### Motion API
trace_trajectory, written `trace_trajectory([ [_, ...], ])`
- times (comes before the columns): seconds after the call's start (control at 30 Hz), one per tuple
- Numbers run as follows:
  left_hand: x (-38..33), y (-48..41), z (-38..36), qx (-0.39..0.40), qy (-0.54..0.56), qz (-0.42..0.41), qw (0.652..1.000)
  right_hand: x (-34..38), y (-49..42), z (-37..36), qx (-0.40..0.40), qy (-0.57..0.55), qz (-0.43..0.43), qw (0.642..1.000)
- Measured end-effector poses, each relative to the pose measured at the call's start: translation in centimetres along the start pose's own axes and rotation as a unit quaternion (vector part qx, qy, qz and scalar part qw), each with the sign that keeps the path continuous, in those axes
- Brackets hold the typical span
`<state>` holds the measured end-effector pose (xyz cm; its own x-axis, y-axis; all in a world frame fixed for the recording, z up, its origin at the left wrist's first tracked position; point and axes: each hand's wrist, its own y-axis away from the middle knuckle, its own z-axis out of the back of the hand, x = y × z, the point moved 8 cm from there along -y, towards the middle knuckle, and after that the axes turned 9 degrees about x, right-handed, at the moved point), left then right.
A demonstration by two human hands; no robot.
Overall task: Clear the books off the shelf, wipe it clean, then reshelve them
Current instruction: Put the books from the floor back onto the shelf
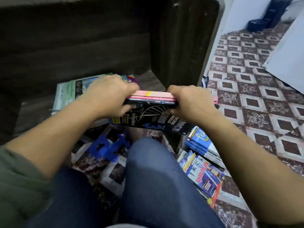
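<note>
The left hand [107,94] and right hand [192,101] each grip one end of a small stack of books [153,97], fingers curled round it, its long axis running hand to hand. The shelf [148,81] lies just ahead. Through the blur, the stack seems level.

Dim indoor light, dark shelf [82,38] interior in shadow, motion blur throughout, wide-angle bending at edges

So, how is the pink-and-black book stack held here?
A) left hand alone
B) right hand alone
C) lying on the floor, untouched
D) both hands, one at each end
D: the left hand and right hand each have a grip on one end of the book stack, clear of the floor.
</note>
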<state>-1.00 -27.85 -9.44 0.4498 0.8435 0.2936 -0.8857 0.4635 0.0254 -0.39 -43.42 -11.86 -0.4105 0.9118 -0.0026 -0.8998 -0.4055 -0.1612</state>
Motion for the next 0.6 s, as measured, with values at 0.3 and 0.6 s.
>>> trace_trajectory([
  [0.3,13.5,5.9,4.7,-0.174,-0.057,0.209,0.961,9.3,-11.1,7.7,-0.251,-0.005,0.095,0.963],
  [0.6,18.8,6.2,-13.7,-0.061,0.046,0.304,0.950,15.9,-18.8,-9.2,-0.068,-0.056,0.099,0.991],
])
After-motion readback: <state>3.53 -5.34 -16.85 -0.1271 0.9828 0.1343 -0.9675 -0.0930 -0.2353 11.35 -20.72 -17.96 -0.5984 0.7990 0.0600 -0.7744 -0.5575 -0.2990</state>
